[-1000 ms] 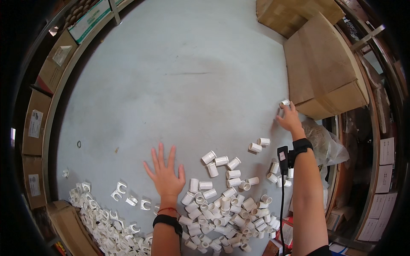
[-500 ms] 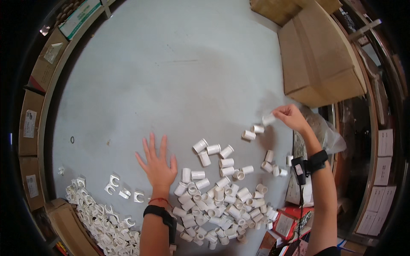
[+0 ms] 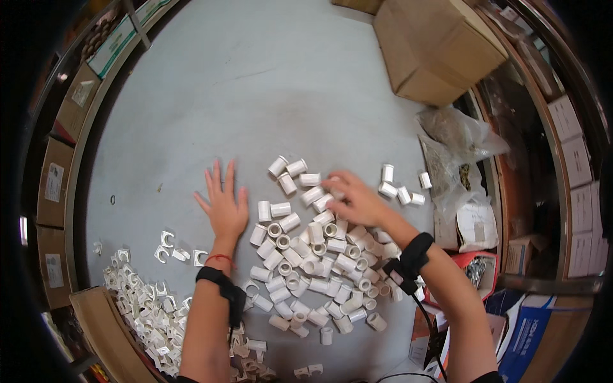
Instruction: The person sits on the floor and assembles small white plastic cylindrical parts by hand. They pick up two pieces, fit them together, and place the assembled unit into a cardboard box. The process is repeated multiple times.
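Observation:
My left hand [image 3: 225, 207] lies on the grey tabletop [image 3: 191, 108] with its fingers spread, holding nothing. Left of the white pipe couplings [image 3: 313, 249], it touches none of them. At the far right edge of that heap, my right hand [image 3: 355, 199] reaches over several couplings, fingers and thumb apart and slightly blurred. A coupling partly shows beneath its fingers; contact is hard to make out. Farther right, several couplings [image 3: 387, 189] lie in a small loose group. White U-shaped pipe clips [image 3: 143, 319] are heaped at the lower left, with a few loose clips [image 3: 164, 246] beside them.
A large cardboard box [image 3: 440, 51] stands at the far right. Below it are clear plastic bags [image 3: 460, 140] and a red box [image 3: 479, 274] of small metal parts. Boxes on shelves line both sides. An open carton [image 3: 105, 332] borders the clips. A small ring [image 3: 113, 200] lies left.
My right hand has moved left from the far right to the heap's edge and no longer pinches a coupling. The loose couplings near it are gone from there. The view has shifted.

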`<state>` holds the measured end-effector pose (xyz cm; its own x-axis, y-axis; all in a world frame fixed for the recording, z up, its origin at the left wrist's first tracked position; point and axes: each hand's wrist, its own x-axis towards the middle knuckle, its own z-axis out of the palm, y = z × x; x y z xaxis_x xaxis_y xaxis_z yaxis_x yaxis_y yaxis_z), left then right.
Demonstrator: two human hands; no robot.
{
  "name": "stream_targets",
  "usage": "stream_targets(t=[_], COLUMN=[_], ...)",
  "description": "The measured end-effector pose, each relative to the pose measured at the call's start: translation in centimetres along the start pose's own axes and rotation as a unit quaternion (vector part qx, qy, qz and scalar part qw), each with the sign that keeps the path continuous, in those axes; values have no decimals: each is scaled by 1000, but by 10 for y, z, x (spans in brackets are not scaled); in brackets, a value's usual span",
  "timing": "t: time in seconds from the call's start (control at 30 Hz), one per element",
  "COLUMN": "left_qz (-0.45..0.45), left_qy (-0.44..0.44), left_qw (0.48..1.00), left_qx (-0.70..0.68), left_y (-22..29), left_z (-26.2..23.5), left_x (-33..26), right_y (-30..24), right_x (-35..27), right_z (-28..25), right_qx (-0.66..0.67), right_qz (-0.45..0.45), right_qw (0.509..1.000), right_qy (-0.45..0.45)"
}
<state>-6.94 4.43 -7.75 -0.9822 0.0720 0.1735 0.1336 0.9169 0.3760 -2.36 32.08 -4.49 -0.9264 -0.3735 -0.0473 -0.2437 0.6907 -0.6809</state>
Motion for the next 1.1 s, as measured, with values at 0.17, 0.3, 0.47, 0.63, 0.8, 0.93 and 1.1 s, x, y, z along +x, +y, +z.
stream_targets(t=[0.17,0.3,0.47,0.63,0.8,0.93,1.1], left_qz=[101,113,136,160,262,295,273], left_qy=[-167,-207,-242,-275,-206,-133,-183], left_qw=[969,967,960,946,936,942,944], left_qx=[-150,-100,-44,-57,-114,-87,-12], left_y=[8,35,64,73,63,69,73], left_z=[-13,-14,-11,-11,-11,-10,-10], left_x=[5,20,36,15,1,-7,-4], right_y=[-49,-33,57,78,52,53,52], right_x=[-62,-78,-106,-96,-65,-54,-50], right_z=[27,5,-31,-36,-39,-29,-22], right_qx=[-12,18,-190,-146,-163,-272,-230], right_qz=[-57,9,205,227,324,329,348], right_qw=[998,992,880,892,882,855,867], right_qy=[-13,127,383,362,303,295,273])
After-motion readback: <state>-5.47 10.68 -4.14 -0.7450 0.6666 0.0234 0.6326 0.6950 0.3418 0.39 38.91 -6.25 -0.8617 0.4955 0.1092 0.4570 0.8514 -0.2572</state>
